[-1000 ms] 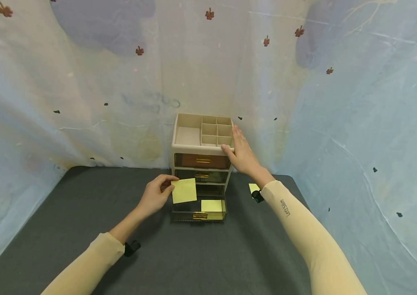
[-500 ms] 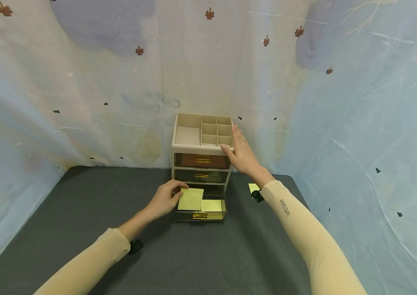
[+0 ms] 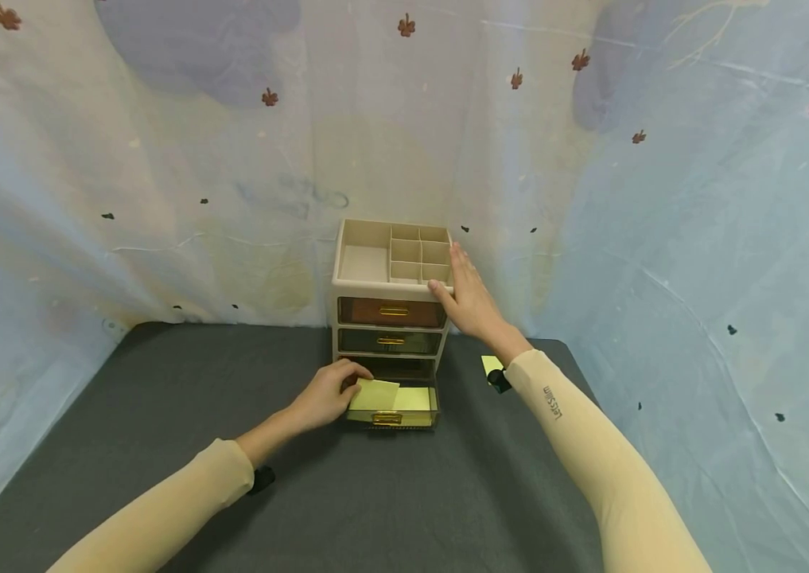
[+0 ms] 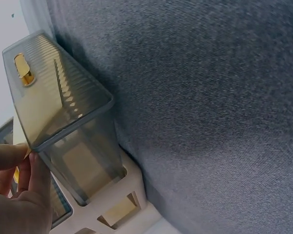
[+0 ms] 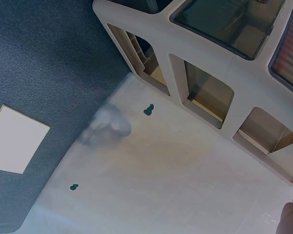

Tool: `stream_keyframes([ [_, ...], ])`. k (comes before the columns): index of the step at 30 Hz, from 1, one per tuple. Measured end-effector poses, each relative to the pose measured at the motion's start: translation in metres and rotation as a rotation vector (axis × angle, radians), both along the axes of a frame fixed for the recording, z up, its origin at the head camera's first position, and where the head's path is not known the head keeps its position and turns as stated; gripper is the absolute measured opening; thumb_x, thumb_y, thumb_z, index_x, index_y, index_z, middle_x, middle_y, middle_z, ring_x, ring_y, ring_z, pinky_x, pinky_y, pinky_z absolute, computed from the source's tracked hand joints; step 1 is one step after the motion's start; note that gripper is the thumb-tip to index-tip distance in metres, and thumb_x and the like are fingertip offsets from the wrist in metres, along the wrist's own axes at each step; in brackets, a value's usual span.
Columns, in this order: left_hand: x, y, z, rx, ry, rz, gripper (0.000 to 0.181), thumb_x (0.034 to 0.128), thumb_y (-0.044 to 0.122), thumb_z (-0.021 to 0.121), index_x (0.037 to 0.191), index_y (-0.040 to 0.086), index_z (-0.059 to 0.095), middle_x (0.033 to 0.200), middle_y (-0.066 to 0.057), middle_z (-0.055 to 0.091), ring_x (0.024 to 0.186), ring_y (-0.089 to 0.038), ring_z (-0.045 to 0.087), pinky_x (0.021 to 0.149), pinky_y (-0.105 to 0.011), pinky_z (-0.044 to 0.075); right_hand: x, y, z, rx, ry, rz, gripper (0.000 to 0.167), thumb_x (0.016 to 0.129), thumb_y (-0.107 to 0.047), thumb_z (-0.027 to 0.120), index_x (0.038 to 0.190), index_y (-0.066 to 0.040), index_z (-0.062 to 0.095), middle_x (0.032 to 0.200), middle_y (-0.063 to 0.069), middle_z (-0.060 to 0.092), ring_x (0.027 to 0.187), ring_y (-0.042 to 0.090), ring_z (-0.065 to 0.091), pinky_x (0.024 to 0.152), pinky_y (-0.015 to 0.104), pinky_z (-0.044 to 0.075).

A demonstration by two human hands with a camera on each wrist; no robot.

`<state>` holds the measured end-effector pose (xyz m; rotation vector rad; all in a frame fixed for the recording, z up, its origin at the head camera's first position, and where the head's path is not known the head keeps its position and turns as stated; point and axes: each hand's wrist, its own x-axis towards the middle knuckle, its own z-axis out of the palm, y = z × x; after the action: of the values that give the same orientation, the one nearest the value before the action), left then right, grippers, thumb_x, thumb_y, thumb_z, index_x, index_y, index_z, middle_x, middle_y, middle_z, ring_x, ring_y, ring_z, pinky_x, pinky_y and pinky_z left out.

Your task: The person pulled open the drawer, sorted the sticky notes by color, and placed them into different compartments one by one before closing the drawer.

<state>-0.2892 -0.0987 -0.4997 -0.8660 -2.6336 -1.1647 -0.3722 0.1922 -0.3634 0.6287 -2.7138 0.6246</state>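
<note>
A beige desktop organizer (image 3: 391,286) with smoky drawers stands at the back of the table. Its bottom drawer (image 3: 411,420) is pulled out, and a yellow sticky note (image 3: 414,396) lies in its right part. Between thumb and fingers, my left hand (image 3: 328,391) pinches another yellow sticky note (image 3: 375,394) at its left edge, partly inside the drawer. In the left wrist view, that hand (image 4: 24,185) is at the drawer's front rim corner. My right hand (image 3: 472,298) rests with extended fingers against the organizer's top right edge; only a sliver of it shows in the right wrist view.
On the table right of the organizer lies a further yellow sticky note (image 3: 492,366), partly hidden by the right wrist's black camera (image 3: 499,381). A patterned curtain (image 3: 268,175) hangs directly behind and beside the dark table (image 3: 404,493). The organizer's upper drawers (image 3: 393,313) are closed.
My left hand has moved right and down with its sticky note, from above the bottom drawer's left side to partly inside it. The right hand has stayed on the organizer.
</note>
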Motion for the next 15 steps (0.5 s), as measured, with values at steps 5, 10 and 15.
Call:
stream_keyframes([
  [5,-0.0018,-0.0004,-0.004,-0.018,-0.002,-0.037,0.026,0.0978,-0.005,0.067,0.118,0.011,0.072,0.115,-0.005,0.068,0.098,-0.018,0.066,0.08,-0.033,0.058,0.0002,0.0006,-0.0002,0.001,0.0,0.0,0.083,0.111,-0.053,0.035,0.167,-0.004,-0.002,0.175,0.014,-0.002,0.161,0.035,0.003,0.13,0.047,0.008],
  [10,-0.0058,-0.0021,-0.0029,-0.065,0.01,-0.06,0.025,0.0973,-0.004,0.068,0.117,0.01,0.072,0.111,-0.004,0.066,0.091,-0.014,0.061,0.076,-0.03,0.056,-0.0007,0.001,-0.0006,0.009,0.006,0.004,0.084,0.111,-0.055,0.034,0.166,-0.003,-0.002,0.174,0.016,-0.001,0.16,0.036,0.004,0.13,0.05,0.01],
  [15,-0.0084,-0.003,0.003,-0.169,0.048,-0.081,0.022,0.097,-0.002,0.07,0.116,0.009,0.072,0.107,-0.003,0.064,0.084,-0.012,0.057,0.07,-0.028,0.053,-0.0005,0.0009,-0.0009,0.007,0.003,0.009,0.085,0.111,-0.056,0.033,0.166,-0.003,-0.003,0.174,0.015,-0.002,0.16,0.036,0.003,0.13,0.049,0.009],
])
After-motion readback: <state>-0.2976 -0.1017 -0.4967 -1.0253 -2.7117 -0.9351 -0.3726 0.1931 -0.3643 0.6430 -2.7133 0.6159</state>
